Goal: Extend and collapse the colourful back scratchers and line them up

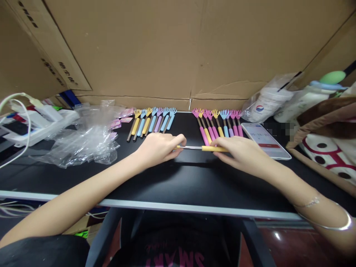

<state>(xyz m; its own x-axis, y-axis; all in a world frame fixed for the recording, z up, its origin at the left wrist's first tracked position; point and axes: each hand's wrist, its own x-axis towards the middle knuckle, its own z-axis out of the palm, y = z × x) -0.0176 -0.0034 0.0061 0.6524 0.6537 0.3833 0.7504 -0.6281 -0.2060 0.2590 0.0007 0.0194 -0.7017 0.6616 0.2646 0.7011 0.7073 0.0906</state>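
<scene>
A yellow back scratcher [207, 148] lies level between my hands above the near part of the table, its silver rod showing in the middle. My left hand [159, 149] is closed on its left end; the fingers hide most of the claw. My right hand [239, 152] grips the yellow handle at the other end. Just beyond my left hand is a row of yellow, blue and purple back scratchers [146, 126], claws pointing away from me. Past my right hand lies a second row of back scratchers [213, 132], mostly pink, with some yellow, blue and purple.
Crumpled clear plastic bags [91, 137] are heaped at the left, beside a white power strip [47, 124] with cables. To the right lie a phone [265, 139], a lidded cup [268, 105] and a brown-and-white plush item [319, 148]. Cardboard [155, 52] walls the back.
</scene>
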